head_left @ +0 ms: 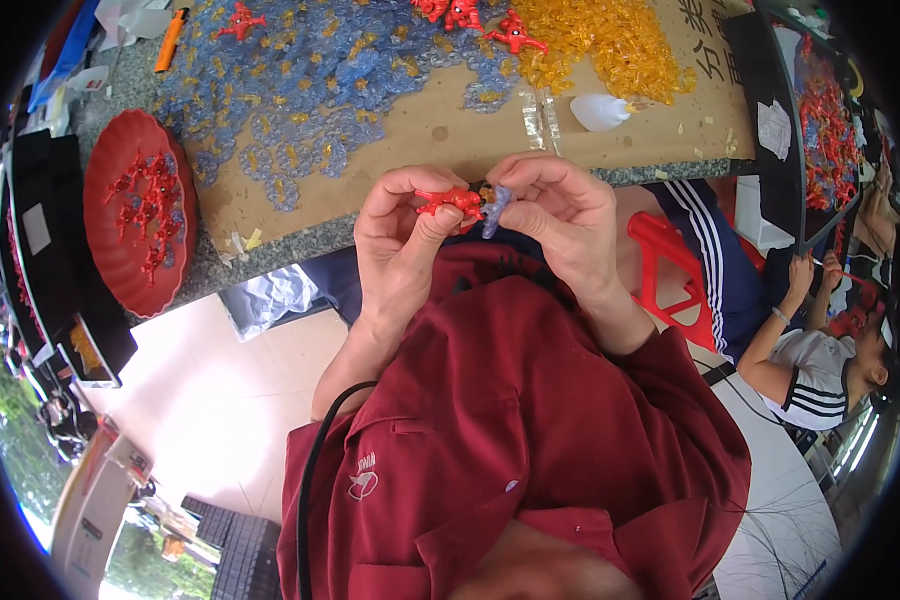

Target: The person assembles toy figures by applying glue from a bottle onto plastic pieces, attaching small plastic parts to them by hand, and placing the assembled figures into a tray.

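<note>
Red plate [110, 240] holds red pieces [148, 205]; left hand [395, 245] fingers pinch red piece [452, 201], right hand [560, 215] fingers blue piece [496, 205].

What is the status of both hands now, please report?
Left hand grip shut on small red plastic piece. Right hand pinches pale blue clear piece against it. Nothing blocks them; red dish off left.

The person wears a dark red short-sleeved shirt [530, 420] of plain woven cloth; it has a collar with a button placket near the lower edge, a flat chest pocket, and a small white embroidered emblem [363, 480] on the left chest; both forearms are bare below the sleeves; the left hand [395, 235] and right hand [560, 215] are ungloved; a thin black cable [315, 460] curves down over the left shoulder.
</note>
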Tool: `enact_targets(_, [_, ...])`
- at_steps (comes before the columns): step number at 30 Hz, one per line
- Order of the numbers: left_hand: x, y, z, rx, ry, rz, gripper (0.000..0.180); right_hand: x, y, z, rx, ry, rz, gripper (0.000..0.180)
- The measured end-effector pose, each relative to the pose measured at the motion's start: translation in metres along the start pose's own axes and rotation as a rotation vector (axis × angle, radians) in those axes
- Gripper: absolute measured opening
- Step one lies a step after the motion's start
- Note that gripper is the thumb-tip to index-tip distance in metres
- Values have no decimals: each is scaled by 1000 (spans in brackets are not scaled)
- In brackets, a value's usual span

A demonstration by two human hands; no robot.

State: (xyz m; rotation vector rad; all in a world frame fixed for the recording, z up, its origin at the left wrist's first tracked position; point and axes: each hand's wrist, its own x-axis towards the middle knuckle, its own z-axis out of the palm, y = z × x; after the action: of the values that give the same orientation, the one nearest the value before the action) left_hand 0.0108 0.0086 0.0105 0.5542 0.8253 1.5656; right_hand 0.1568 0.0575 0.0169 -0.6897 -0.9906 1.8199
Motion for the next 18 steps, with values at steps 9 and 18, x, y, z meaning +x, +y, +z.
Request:
enact_targets(9, [0,2,-5,203,-57,98,17,-3,-13,-3,-319,-62,-12,16])
enact_targets(18, [4,-3,-10,150,-100,115,21,-6,-10,2,-502,-13,-170,19])
